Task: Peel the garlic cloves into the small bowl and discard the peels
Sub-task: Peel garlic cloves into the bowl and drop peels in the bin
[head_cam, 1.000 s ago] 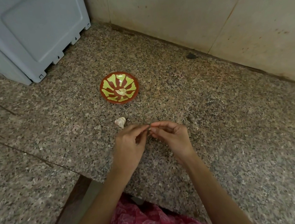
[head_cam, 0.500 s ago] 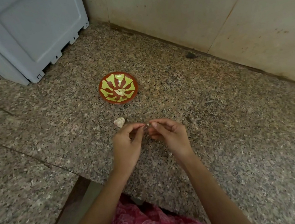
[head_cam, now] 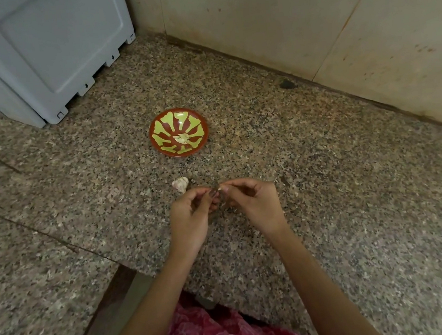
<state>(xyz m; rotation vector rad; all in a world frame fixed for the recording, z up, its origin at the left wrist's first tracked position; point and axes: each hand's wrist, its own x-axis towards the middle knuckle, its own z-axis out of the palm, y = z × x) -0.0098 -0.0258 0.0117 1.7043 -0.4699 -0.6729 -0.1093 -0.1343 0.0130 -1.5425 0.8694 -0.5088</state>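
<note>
A small red bowl with a yellow-green pattern stands on the speckled granite counter, with pale peeled garlic at its bottom. A piece of unpeeled garlic bulb lies on the counter just in front of it. Below the bulb, my left hand and my right hand meet fingertip to fingertip, pinching a small garlic clove between them. Most of the clove is hidden by my fingers.
A white appliance stands at the back left corner. A beige tiled wall runs behind the counter. The counter's front edge steps down at lower left. My pink patterned clothing shows at the bottom.
My hands stay together on the clove, with only small finger movements. The bowl and the bulb piece have not moved on the counter.
</note>
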